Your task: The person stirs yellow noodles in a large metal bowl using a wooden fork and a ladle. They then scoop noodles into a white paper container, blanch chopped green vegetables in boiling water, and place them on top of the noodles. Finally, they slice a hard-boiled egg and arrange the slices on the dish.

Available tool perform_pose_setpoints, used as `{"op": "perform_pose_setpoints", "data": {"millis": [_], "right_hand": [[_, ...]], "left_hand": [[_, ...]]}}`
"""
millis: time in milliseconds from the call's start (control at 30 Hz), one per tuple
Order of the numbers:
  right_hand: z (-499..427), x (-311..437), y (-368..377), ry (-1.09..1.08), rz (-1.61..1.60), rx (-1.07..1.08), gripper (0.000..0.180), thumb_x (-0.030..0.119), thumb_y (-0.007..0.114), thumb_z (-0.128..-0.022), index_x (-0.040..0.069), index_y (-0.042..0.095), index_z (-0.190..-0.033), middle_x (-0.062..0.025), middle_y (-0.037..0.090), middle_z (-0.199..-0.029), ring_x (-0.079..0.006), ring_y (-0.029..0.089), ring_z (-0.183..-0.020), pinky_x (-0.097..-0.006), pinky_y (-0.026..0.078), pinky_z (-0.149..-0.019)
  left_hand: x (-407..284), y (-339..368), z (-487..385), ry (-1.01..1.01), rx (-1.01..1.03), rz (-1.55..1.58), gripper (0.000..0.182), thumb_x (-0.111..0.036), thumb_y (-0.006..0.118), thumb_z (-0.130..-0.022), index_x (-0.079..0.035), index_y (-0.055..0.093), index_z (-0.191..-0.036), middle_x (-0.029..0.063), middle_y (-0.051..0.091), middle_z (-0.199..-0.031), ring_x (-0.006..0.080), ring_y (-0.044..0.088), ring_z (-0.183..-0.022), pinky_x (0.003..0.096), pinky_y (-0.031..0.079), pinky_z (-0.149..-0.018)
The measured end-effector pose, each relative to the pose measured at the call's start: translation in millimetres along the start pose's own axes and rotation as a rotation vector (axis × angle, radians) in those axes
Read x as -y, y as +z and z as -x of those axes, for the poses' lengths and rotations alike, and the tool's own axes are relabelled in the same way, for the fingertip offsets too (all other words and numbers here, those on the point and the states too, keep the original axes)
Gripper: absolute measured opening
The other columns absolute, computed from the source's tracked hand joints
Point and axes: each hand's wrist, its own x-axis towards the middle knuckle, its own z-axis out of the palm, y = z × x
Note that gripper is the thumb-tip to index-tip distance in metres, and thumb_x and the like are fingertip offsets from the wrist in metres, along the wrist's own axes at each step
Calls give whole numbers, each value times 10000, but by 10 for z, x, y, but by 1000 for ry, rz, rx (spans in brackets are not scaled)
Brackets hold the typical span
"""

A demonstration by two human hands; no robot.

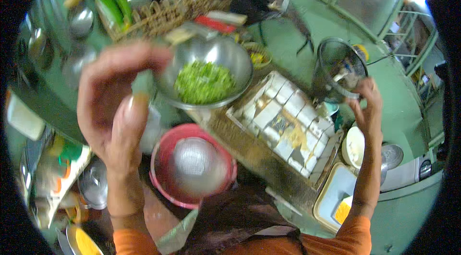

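My left hand (pixel 111 111) is raised close to the camera, fingers curved and thumb apart from them, with nothing plainly held. Beyond its fingertips stands a steel bowl (pixel 239 87) of finely chopped greens (pixel 204 82). My right hand (pixel 369 107) reaches out to the near rim of a black bin (pixel 324 75) with scraps inside. Its thumb and fingers lie at that rim, but blur hides whether they grip it. Below the bowl, a red plastic basin (pixel 158 183) contains a round metal vessel (pixel 194 161).
A white-tiled slab (pixel 268 113), broken in places, lies on a wooden bench (pixel 230 143). To its right are a white bowl (pixel 354 147) and a pale tray (pixel 327 201). A woven basket (pixel 176 14) and long green vegetables (pixel 113 5) sit at the back.
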Motion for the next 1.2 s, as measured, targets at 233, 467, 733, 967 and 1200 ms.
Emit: {"op": "perform_pose_setpoints", "data": {"millis": [233, 467, 733, 967, 1200], "right_hand": [[699, 934, 481, -339, -144, 645, 212, 233, 751, -723, 120, 617, -841, -38, 596, -924, -248, 632, -858, -370, 536, -686], [163, 1305, 1440, -634, -450, 483, 228, 154, 727, -799, 153, 664, -1018, -47, 562, -1274, -224, 607, -1089, -350, 555, -821], [-1212, 504, 4222, -33, -530, 864, 342, 281, 712, -816, 50, 653, -1061, -152, 678, -1072, -284, 650, -1009, -384, 510, -887], [-1610, 835, 5920, -278, -217, 729, 714, 414, 808, -705, 92, 527, -1277, -200, 519, -1340, -365, 558, -1168, -427, 454, -995], [-1812, 913, 6104, -238, -317, 989, 453, 177, 797, -751, 129, 626, -1167, -156, 562, -1302, -327, 650, -1006, -421, 527, -904]], "left_hand": [[-132, -470, 820, -435, 997, -679, 715, -514, 655, -856, -41, 485, -1364, 186, 661, -1073, 272, 651, -1052, 450, 495, -890], [-457, -894, 1841, -1820, 487, 495, 436, -260, 577, -961, -73, 500, -1347, -12, 395, -590, 76, 408, -460, 221, 333, -404], [-599, -770, 1914, -1461, -500, 271, 426, -282, 605, -921, -14, 533, -1244, 1, 360, -486, 120, 327, -299, 275, 259, -295], [-318, -435, 1730, -1542, -701, 286, 491, -238, 579, -896, 21, 496, -1305, 41, 398, -522, 157, 375, -326, 295, 310, -346], [-25, -335, 1384, -1581, -574, 275, 500, -238, 548, -901, 31, 480, -1317, 46, 406, -530, 165, 369, -333, 298, 322, -349]]}}
